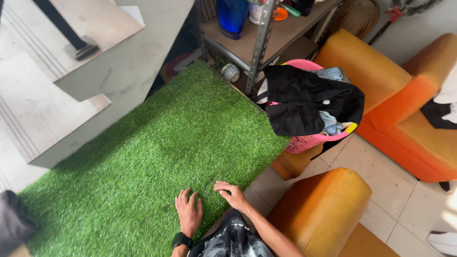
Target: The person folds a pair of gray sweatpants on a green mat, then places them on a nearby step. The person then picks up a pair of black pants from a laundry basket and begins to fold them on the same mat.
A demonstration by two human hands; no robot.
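Both hands are flat on the green artificial grass mat (157,143) that fills the middle and lower left of the frame. The left hand (188,212), with a black watch (182,240) on its wrist, has its grip spread wide and holding nothing; so does the right hand (232,194), just beside it. Right of centre, a pink laundry basket (309,141) is stuffed with dark clothes (304,102), next to orange seats (381,81).

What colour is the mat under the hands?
Green, like grass: the mat shows best in the head view.
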